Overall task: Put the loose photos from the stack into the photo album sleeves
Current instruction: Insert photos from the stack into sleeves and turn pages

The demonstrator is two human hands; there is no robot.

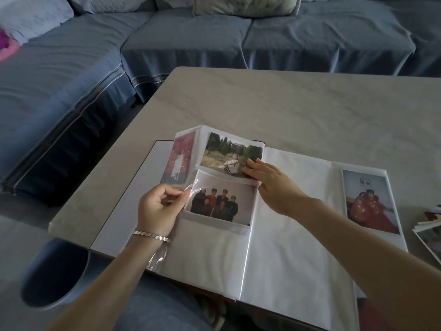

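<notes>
Care with the clear film mattered most at this step. The album [291, 247] lay open on the table [286, 103], and the left hand [157, 206] pinched the raised edge of a sleeve film [191, 190] between thumb and fingertips, just beside the top left corner of a group photo [222, 201]. It would pay to lift that film only enough to open the pocket mouth, and to slide each print in flat and square so no corner caught or bent.

The right hand [269, 185] reached across the page with its fingers straight and close together, the tips resting on the lower right corner of a landscape photo [229, 152] in the pocket above. It held nothing. Both forearms came in low from the near edge, and the left wrist was turned so the palm faced right. The stack [429, 229] of loose photos sat on the table at the far right, well apart from both hands.
</notes>
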